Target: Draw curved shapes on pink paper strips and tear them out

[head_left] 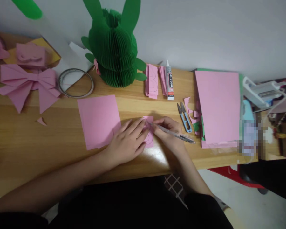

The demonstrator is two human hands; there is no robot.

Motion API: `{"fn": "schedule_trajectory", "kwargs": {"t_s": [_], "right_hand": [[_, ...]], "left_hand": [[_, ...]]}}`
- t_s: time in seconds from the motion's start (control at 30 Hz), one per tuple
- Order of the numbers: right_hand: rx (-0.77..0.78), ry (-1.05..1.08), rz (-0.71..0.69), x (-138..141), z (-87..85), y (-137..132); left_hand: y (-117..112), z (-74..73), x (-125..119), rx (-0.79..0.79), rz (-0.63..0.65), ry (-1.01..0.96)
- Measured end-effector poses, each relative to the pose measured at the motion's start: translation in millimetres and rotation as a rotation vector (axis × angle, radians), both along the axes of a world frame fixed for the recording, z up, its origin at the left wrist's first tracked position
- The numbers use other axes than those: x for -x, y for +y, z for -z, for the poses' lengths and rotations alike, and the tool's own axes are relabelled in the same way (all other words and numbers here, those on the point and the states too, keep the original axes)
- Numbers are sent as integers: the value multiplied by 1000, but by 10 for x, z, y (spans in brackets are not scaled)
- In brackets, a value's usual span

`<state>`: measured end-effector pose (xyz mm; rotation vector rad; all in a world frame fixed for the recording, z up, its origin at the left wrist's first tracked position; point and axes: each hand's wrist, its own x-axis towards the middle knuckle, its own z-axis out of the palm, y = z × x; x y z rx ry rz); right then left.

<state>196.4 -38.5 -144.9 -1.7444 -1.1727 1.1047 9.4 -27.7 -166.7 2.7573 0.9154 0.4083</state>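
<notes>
A small pink paper strip [149, 141] with curved pen lines lies on the wooden table near its front edge. My left hand [129, 141] rests flat on the strip's left side, fingers stretched out. In my right hand [168, 133] is a clear pen [175, 133], its tip on the upper part of the strip. Under the left hand's fingers reaches the edge of a pink paper square [98, 121]. Blue thread snips [185, 119] lie right of my right hand, beside pink and green paper scraps [192, 111].
A green honeycomb paper figure [116, 47] stands by the wall. Near it are pink strips [152, 81] and a glue tube [169, 82]. A tape roll [76, 83] and pink paper bow [30, 81] lie left; a stack of pink sheets [218, 108] lies right.
</notes>
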Motion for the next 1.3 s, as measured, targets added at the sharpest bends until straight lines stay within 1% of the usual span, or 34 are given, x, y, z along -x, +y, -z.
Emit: {"fn": "schedule_trajectory", "kwargs": {"t_s": [0.13, 0.37, 0.57, 0.7, 0.9, 1.07, 1.3], "right_hand": [[11, -8, 20, -14, 3, -44], [62, 1, 40, 4, -51, -88], [76, -17, 50, 12, -68, -118], [91, -2, 39, 17, -79, -144], [64, -6, 36, 28, -78, -162], [59, -20, 26, 28, -86, -171], [34, -22, -5, 27, -73, -180]], "left_hand": [[7, -5, 0, -10, -2, -11], [15, -12, 11, 21, 7, 2], [21, -18, 15, 0, 11, -26], [19, -10, 19, 44, 17, -12], [30, -19, 22, 83, 18, -17], [42, -44, 21, 75, 21, -2], [35, -14, 20, 72, 14, -31]]}}
